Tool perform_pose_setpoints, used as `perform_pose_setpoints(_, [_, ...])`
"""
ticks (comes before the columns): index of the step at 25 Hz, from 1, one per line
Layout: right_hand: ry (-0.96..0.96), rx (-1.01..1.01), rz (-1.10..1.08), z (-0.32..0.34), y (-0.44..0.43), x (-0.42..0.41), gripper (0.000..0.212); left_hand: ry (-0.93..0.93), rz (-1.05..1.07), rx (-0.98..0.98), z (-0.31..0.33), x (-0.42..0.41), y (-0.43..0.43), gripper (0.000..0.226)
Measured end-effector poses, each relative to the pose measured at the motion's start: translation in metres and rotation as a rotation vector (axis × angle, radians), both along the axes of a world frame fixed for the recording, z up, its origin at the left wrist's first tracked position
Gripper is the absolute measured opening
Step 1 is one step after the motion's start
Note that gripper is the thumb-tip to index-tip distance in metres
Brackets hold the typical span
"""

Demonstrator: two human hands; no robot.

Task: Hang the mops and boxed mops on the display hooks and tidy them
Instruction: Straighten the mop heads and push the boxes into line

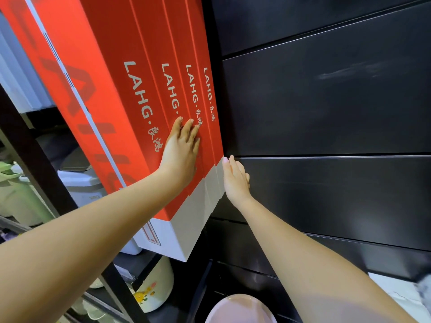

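- Boxed mops [140,89], red cartons with white lower ends and "LAHG" lettering, sit packed face to face just left of the black slatted panel [326,101].
- Under the cartons, farther left of the panel, a dark shelf post [35,173] crosses in front of a green bin [14,197] and a grey lidded bin [81,187].
- Left hand [182,148] lies flat on the carton fronts nearest the panel, its grip released and fingers straight, pressing the lettered faces.
- Right hand [235,180] stands edge-on between the last carton and the panel, its grip released and straight fingertips touching that carton's white lower corner.
- Below the panel's foot lies a pale pink round object [240,308].
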State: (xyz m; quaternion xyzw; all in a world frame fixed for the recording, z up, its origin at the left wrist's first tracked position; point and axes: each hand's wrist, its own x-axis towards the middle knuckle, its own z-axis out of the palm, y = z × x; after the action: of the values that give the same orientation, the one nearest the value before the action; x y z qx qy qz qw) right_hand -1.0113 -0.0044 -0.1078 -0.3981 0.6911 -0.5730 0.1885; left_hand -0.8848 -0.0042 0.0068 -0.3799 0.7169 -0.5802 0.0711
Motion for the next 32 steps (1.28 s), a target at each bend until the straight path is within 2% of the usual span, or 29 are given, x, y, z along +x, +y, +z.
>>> perform_pose_setpoints(12, [-0.011, -0.020, 0.050, -0.005, 0.015, 0.028, 0.065, -0.021, -0.084, 0.008, -0.004, 0.027, 0.030, 0.075])
perform_pose_setpoints(17, [0.021, -0.049, 0.079, -0.015, 0.022, 0.054, 0.059, -0.018, -0.123, 0.064, -0.017, 0.052, 0.050, 0.077])
perform_pose_setpoints(21, [0.006, 0.008, 0.075, -0.026, 0.024, 0.062, 0.058, -0.017, -0.128, 0.135, -0.029, 0.063, 0.056, 0.077])
perform_pose_setpoints(23, [0.007, 0.025, 0.075, -0.028, 0.025, 0.063, 0.059, 0.022, -0.207, 0.154, -0.031, 0.067, 0.054, 0.076])
perform_pose_setpoints(25, [0.009, 0.023, 0.068, -0.025, 0.026, 0.063, 0.059, 0.146, -0.427, 0.131, -0.026, 0.073, 0.054, 0.071])
perform_pose_setpoints(27, [-0.007, 0.008, 0.067, -0.016, 0.027, 0.061, 0.060, 0.359, -0.670, 0.060, -0.026, 0.083, 0.055, 0.065])
perform_pose_setpoints(30, [0.027, -0.039, 0.103, -0.001, 0.032, 0.060, 0.060, 0.897, -0.833, 0.019, -0.030, 0.107, 0.052, 0.065])
perform_pose_setpoints(32, [0.048, -0.068, 0.126, 0.008, 0.035, 0.064, 0.061, 1.306, -0.829, 0.120, -0.037, 0.121, 0.041, 0.070])
